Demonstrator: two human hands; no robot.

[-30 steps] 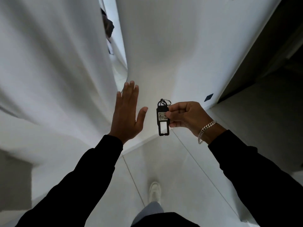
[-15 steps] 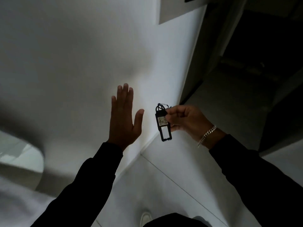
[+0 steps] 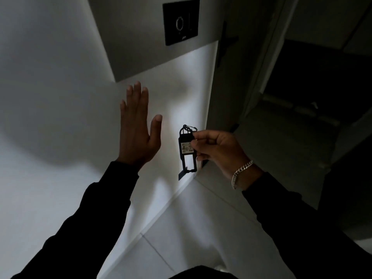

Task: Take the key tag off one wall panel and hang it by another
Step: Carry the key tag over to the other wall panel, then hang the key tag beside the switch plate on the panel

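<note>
My right hand (image 3: 216,151) pinches a black key tag (image 3: 186,150) that hangs upright, with a small metal ring at its top and a pale label reading 402. My left hand (image 3: 137,127) is raised flat beside it, fingers together and thumb out, holding nothing. High on the wall above both hands sits a black wall panel (image 3: 181,22) with a faint ring mark, set in a grey recessed section. The tag is well below the panel and apart from it.
A white wall (image 3: 60,117) fills the left side. A dark doorway (image 3: 302,87) opens at the right, past the wall's corner. Pale floor tiles (image 3: 201,228) lie below. A small dark square (image 3: 181,175) sits low on the wall near the skirting.
The view has swung from a white curtain to the wall, and the black panel has come into sight above. Both hands keep their pose, the right still holding the tag.
</note>
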